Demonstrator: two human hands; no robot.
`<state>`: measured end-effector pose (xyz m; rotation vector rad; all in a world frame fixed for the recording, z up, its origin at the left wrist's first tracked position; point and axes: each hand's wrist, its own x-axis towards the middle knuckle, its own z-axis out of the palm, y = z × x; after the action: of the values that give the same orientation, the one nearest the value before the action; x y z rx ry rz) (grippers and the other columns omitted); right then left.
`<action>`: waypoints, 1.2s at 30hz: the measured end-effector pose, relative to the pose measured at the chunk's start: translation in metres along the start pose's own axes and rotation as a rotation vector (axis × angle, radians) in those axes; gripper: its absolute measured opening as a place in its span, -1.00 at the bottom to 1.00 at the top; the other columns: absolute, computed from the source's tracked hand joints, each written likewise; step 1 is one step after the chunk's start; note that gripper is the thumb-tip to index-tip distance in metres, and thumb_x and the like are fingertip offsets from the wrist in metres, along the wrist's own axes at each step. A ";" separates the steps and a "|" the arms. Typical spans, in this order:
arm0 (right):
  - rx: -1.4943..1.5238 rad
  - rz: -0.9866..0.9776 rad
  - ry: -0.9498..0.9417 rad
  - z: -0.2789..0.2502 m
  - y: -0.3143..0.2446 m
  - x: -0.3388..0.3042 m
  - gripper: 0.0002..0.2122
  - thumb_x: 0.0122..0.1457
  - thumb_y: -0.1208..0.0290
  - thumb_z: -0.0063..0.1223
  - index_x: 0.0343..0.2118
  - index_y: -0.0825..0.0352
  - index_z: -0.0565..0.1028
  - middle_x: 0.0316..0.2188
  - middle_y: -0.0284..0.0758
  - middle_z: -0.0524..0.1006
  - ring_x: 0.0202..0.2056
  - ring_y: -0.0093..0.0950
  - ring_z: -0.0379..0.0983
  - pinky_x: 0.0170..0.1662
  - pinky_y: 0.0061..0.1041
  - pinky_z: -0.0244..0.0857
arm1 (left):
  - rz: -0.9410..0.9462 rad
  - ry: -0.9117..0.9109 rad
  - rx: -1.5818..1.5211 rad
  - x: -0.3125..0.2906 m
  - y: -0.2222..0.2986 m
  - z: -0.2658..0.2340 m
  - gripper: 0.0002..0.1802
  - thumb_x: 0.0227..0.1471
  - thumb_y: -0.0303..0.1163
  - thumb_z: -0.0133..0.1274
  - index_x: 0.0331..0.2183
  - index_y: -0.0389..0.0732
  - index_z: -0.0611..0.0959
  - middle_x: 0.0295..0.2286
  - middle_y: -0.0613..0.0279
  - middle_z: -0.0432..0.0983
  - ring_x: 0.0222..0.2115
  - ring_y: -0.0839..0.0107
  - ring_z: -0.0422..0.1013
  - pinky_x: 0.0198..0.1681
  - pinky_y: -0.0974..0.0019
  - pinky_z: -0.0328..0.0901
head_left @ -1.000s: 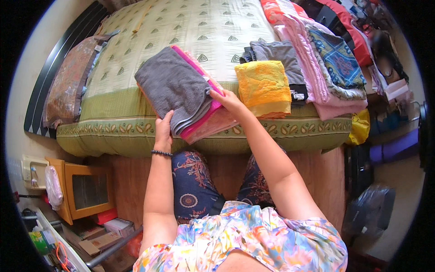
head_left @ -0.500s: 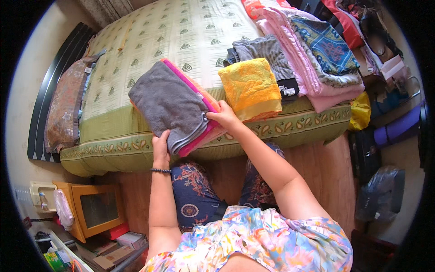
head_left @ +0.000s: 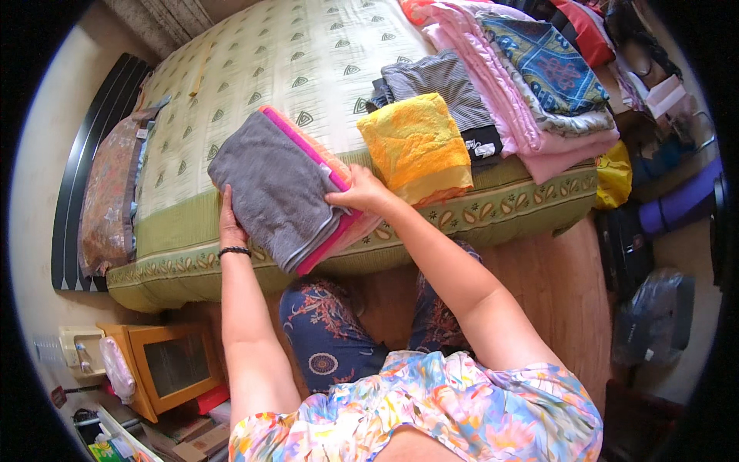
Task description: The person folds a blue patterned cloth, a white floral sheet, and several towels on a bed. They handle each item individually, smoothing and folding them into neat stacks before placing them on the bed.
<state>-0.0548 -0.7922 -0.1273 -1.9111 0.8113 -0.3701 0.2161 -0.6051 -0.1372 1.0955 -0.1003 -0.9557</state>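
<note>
A stack of folded towels lies at the near edge of the bed, with a grey towel on top and magenta and orange-pink folded layers showing beneath it. My left hand grips the left side of the stack, its fingers along the grey towel's edge. On the right side, my right hand pinches the stack's edge, thumb over the grey towel; its other fingers are partly hidden. Just right of that hand rests a folded yellow towel, in front of a striped grey garment and a black one.
The bed has a pale patterned sheet with a green border. Folded pink bedding and a blue patterned cloth are piled at right. A brown pillow lies at left. Below stands a wooden cabinet; a yellow bag hangs right.
My left hand has moved up and left along the stack's left side. The towel stack has shifted slightly left, and my right hand still holds its right edge.
</note>
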 end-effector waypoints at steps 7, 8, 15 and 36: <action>0.212 -0.215 0.103 0.040 -0.016 -0.027 -0.21 -0.21 0.22 0.25 0.08 0.44 0.12 -0.03 0.04 0.24 0.03 -0.10 0.20 0.10 -0.28 0.11 | 0.577 -0.127 0.555 0.051 0.083 0.047 -0.45 -0.12 -0.59 0.09 -0.01 -0.30 0.38 -0.23 0.18 0.51 -0.25 0.38 0.42 -0.13 0.37 0.28; 0.230 -0.207 0.060 0.051 -0.026 -0.035 -0.25 -0.15 0.25 0.24 0.09 0.45 0.13 -0.05 0.00 0.29 0.05 -0.14 0.21 0.10 -0.36 0.11 | 0.542 -0.066 0.710 0.063 0.103 0.016 -0.42 -0.12 -0.53 0.12 0.00 -0.33 0.36 -0.19 0.12 0.48 -0.20 0.33 0.40 -0.08 0.34 0.26; -0.003 -0.369 0.150 0.005 -0.027 -0.059 -0.43 -0.08 0.48 0.15 0.03 0.43 0.20 -0.08 -0.05 0.29 -0.09 -0.10 0.33 0.02 -0.29 0.21 | 0.828 0.147 1.906 0.031 -0.002 0.084 -0.21 0.04 0.19 -0.18 0.17 -0.08 0.18 0.16 0.01 0.04 0.18 -0.04 -0.07 0.19 -0.07 -0.15; 1.069 0.015 0.245 -0.118 0.029 -0.071 -0.68 0.09 0.47 0.07 -0.10 0.43 0.34 -0.21 -0.19 0.48 -0.21 -0.40 0.48 -0.15 -0.45 0.38 | 0.324 -0.376 0.474 -0.131 -0.125 0.146 -0.46 0.11 -0.21 -0.01 0.04 -0.32 0.35 -0.06 0.14 0.36 -0.02 0.36 0.30 -0.02 0.32 0.28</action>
<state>-0.1852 -0.8322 -0.0914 -0.8662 0.5850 -0.8377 -0.0144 -0.6313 -0.1152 1.2669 -0.8229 -0.8519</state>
